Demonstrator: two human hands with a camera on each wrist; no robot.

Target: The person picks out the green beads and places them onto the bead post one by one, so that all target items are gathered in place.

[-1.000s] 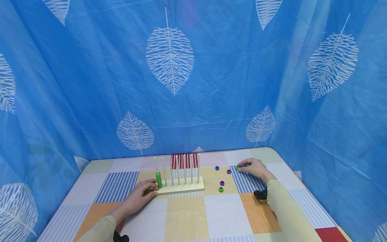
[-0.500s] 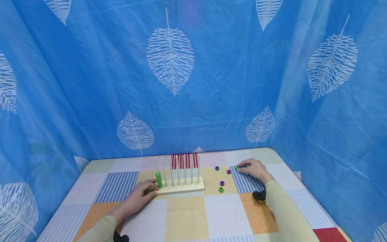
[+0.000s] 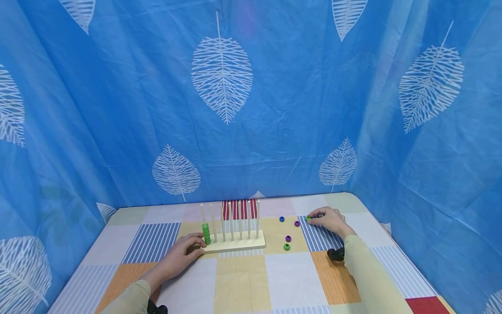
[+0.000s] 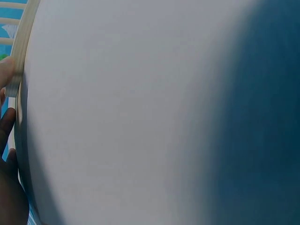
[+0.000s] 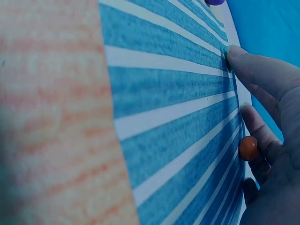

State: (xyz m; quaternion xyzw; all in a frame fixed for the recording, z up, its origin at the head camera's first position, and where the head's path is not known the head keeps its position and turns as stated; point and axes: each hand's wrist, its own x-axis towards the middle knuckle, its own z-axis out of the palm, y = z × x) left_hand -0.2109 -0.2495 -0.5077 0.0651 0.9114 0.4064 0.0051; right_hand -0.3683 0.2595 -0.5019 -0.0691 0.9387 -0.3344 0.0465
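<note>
In the head view my left hand (image 3: 182, 255) grips the left end of a pale wooden base (image 3: 245, 246) with several upright pegs. Thumb and fingers sit at its corner, beside a stack of green beads (image 3: 206, 234) on the leftmost peg. Over at the right, my right hand (image 3: 330, 219) pinches a green bead (image 3: 308, 218) between thumb and index finger, low at the striped cloth. Most of that bead is hidden by the thumb in the right wrist view. An orange bead (image 5: 248, 148) lies under the same hand, by the other fingers.
Between base and right hand lie a blue bead (image 3: 282, 219), two purple beads (image 3: 296, 223) and another green bead (image 3: 286, 247). A patchwork cloth (image 3: 239, 283) covers the table. Blue leaf-print curtains (image 3: 270, 152) hang close behind and at both sides.
</note>
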